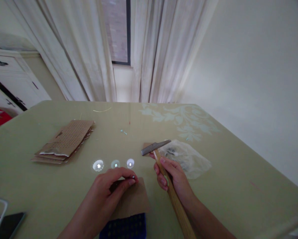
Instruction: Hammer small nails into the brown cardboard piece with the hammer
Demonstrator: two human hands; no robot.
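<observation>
Mostly hidden: metal bit, left grip pinching | cropped: hammer handle, right grip clasping

A green-topped table with a paler leaf pattern extended toward a dark-framed window visible between light-coloured curtains, while a plain pale wall bounded the right side, a white cabinet with dark handles stood at left, and three round bright spots showed on the table.

Pale curtains, a white cabinet and floral-patterned table suggest a home.
</observation>
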